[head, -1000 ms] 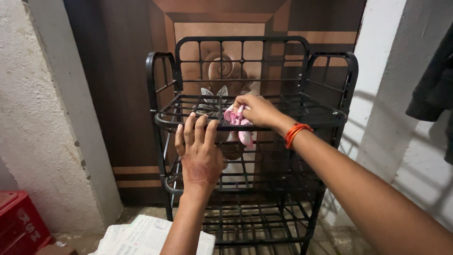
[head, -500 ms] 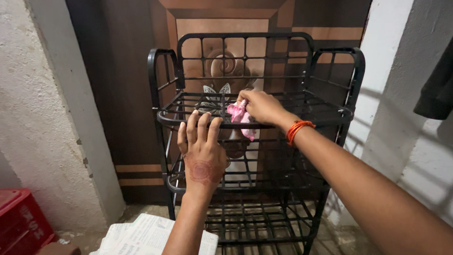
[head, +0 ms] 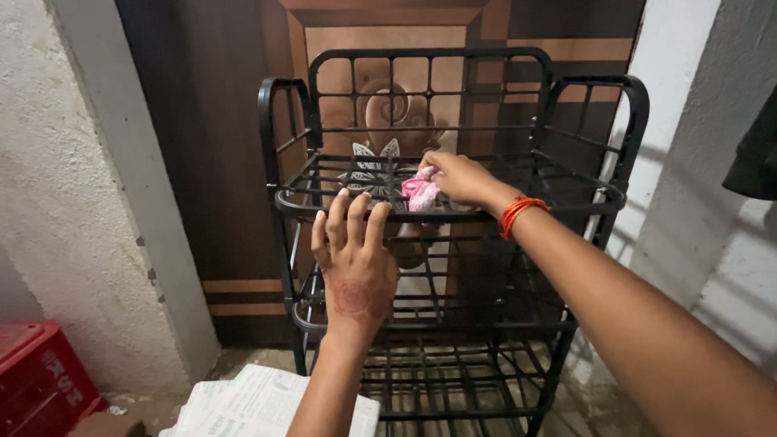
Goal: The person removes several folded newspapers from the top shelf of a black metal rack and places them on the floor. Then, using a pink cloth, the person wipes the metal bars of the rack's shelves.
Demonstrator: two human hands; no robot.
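Observation:
A black metal rack (head: 566,202) with three grid shelves stands against a brown wooden door. My right hand (head: 460,177), with an orange thread at the wrist, is closed around a crumpled pink cloth (head: 420,193) and presses it on the top shelf's grid near the front rail. My left hand (head: 353,255), fingers spread and pointing up, rests against the front rail of the top shelf to the left of the cloth. It holds nothing.
A rough white wall (head: 73,202) stands close on the left, a white pillar on the right. A red plastic crate (head: 36,376) sits at the bottom left. Folded newspapers (head: 251,405) lie on the floor before the rack. A dark garment (head: 757,154) hangs at the right edge.
My right hand has slid the pink cloth a little to the right along the top shelf, and less cloth hangs below the rail. The left hand stays on the front rail. The view shifted slightly.

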